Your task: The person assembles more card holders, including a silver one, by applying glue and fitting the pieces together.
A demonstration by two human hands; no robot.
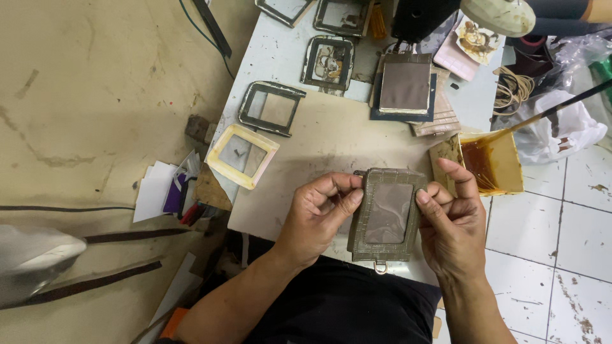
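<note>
We are holding the holder [386, 215], an olive card case with a clear window, above our lap at the table [331, 137] edge, the left hand [315, 216] pinching its left edge closed and the right hand [449, 223] gripping its right edge. The glue tray [500, 167] with its brush [542, 114] is sitting just beside the right hand. We are judging that a careless reach could be smearing wet glue onto the window, and an uneven pinch could be skewing the edges.
</note>
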